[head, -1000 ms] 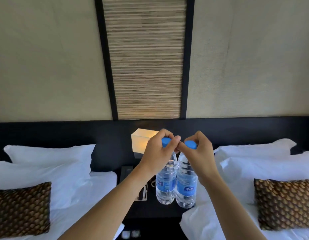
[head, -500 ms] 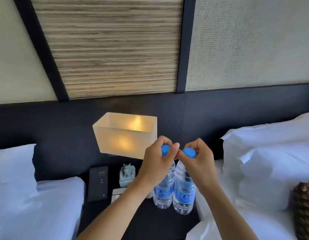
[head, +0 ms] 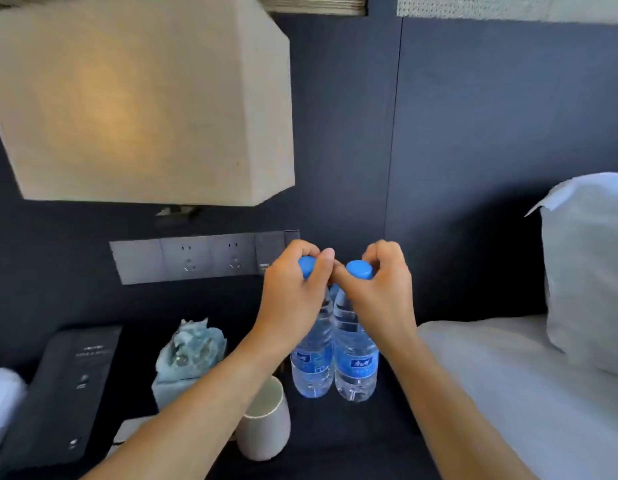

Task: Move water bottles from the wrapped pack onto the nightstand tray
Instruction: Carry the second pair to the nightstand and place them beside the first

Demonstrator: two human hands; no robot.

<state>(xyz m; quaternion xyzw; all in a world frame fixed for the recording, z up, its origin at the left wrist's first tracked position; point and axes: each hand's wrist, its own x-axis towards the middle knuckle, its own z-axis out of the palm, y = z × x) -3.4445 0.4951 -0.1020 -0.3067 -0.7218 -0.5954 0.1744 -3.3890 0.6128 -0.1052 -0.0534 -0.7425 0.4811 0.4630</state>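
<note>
Two clear water bottles with blue caps and blue labels hang side by side, touching, over the dark nightstand. My left hand grips the neck and cap of the left bottle. My right hand pinches the cap of the right bottle. Whether the bottle bases touch the nightstand top I cannot tell. No tray and no wrapped pack show in this view.
A white cup stands just left of the bottles, under my left forearm. Behind it sits a pale blue-green figurine; a black device lies far left. A lit lampshade hangs above; wall sockets behind. Bed and pillow border the right.
The view has moved much closer to the nightstand and tilted down. Both hands have carried the two bottles forward and lower, over the right part of the nightstand; the grips are unchanged.
</note>
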